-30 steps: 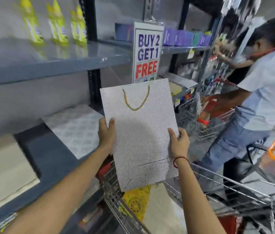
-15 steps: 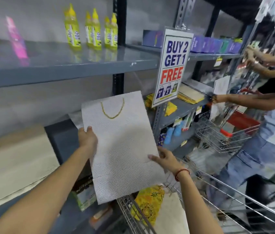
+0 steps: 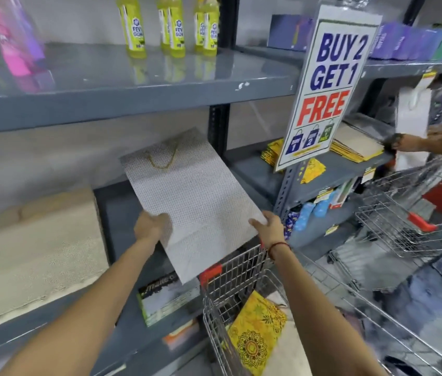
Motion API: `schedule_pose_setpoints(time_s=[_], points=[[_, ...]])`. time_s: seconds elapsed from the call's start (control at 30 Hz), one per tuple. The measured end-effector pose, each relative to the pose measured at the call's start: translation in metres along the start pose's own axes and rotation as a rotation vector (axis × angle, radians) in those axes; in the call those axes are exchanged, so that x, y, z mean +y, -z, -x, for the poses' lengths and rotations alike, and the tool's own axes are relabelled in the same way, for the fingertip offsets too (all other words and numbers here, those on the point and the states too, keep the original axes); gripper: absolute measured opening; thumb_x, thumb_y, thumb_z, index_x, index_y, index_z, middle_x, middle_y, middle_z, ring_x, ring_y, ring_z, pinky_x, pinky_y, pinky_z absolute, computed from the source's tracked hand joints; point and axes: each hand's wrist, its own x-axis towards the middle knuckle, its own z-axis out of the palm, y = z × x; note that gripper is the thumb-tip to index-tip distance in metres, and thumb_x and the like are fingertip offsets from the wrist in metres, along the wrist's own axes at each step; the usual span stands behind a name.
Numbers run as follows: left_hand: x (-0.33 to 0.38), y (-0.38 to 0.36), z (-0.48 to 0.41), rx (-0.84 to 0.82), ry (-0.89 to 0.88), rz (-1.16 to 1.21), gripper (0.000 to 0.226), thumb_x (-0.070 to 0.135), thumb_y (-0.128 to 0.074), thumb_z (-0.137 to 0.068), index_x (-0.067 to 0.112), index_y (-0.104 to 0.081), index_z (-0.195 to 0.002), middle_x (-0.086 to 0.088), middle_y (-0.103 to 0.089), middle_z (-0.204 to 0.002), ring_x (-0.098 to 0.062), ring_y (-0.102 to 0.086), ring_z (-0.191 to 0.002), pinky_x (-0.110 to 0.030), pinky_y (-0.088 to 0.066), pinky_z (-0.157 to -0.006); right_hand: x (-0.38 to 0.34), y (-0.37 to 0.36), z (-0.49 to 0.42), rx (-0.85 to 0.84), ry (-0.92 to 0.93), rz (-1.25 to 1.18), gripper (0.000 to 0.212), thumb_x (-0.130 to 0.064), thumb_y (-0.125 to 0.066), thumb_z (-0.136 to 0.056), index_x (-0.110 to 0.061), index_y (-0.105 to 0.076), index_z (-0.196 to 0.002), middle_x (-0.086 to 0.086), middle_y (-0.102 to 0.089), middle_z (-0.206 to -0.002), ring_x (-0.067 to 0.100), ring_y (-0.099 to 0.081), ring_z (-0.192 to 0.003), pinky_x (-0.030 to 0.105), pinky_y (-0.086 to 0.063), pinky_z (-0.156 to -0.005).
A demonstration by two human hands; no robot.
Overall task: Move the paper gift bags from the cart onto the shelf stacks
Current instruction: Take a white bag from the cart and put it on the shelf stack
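A flat white dotted paper gift bag (image 3: 192, 196) with a gold cord handle is tilted over the grey middle shelf (image 3: 118, 213), handle end toward the back wall. My left hand (image 3: 150, 226) grips its left edge and my right hand (image 3: 267, 226) grips its lower right corner. The bag's lower end sticks out over the wire cart (image 3: 230, 270). In the cart lie a yellow patterned bag (image 3: 255, 332) and a pale bag beside it. A beige stack of bags (image 3: 43, 253) lies on the shelf to the left.
A "BUY 2 GET 1 FREE" sign (image 3: 331, 85) hangs at the shelf post. Yellow glue bottles (image 3: 171, 25) stand on the upper shelf. At right another person's hand (image 3: 415, 141) holds a white bag above a second cart (image 3: 409, 223), near a yellow-edged bag stack (image 3: 355, 145).
Both hands carried the white bag left and down from upright in front of the sign to lying tilted over the middle shelf. My view turned left toward the shelf.
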Motion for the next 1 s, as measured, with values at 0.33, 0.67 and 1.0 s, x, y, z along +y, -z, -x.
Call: schedule_pose_setpoints(time_s=[0.33,0.67,1.0], points=[[0.002,-0.024,-0.01,-0.406,-0.03,-0.402,0.135,0.056,-0.081,-0.056,0.017,0.007,-0.15,-0.006,0.004,-0.16,-0.024,-0.003,-0.148,-0.04,-0.014,-0.121,0.0,-0.041,-0.052,0.049,0.007,0.516,0.05,-0.038,-0.055,-0.089,0.001,-0.055,-0.119,0.023,-0.047,-0.13,0.039,-0.04,-0.122,0.045,-0.039,-0.099],[-0.01,-0.027,0.021,-0.322,-0.188,-0.716,0.118,0.03,-0.088,-0.057,0.003,-0.017,-0.147,-0.02,-0.018,-0.152,-0.037,-0.031,-0.138,-0.041,-0.029,-0.115,-0.004,-0.041,-0.066,-0.024,0.12,0.698,0.058,-0.045,-0.042,-0.093,0.006,-0.051,-0.118,0.027,-0.048,-0.13,0.04,-0.041,-0.121,0.046,-0.038,-0.099],[-0.008,-0.022,0.012,-0.375,-0.177,-0.859,0.101,0.036,-0.081,-0.067,0.005,-0.024,-0.145,-0.019,-0.028,-0.148,-0.035,-0.034,-0.135,-0.038,-0.033,-0.109,0.021,-0.034,-0.06,-0.05,0.159,0.53,0.055,-0.043,-0.048,-0.091,0.006,-0.052,-0.116,0.028,-0.047,-0.128,0.04,-0.039,-0.119,0.045,-0.033,-0.101]])
